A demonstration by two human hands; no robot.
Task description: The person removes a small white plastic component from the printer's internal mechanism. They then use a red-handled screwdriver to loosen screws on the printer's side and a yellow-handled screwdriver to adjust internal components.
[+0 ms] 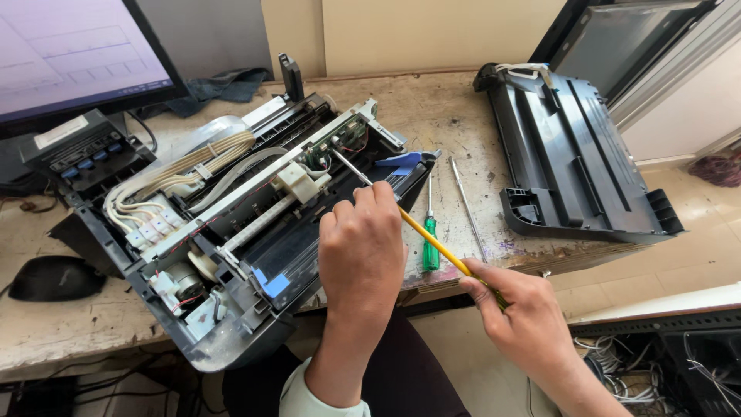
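An opened inkjet printer, its cover removed so that the carriage rail, ribbon cables and ink tubes are exposed, is set askew at the front edge of the tabletop, overhanging it toward the person, presumably so that the mechanism can be reached from above. A yellow-handled screwdriver is held slanting across that front edge, its metal tip brought to the small green circuit board near the printer's back rail. The right hand is closed around the handle's end, thumb and fingers pinching it. The left hand is curled, fingers bent down over the shaft near the printer's right side, seemingly to steady it; whether the shaft is actually gripped cannot be told. Just right of the printer a green-handled screwdriver and a thin metal rod lie on the tabletop. The detached black printer cover rests at the right edge, a monitor at the back left corner, a black mouse at the left edge
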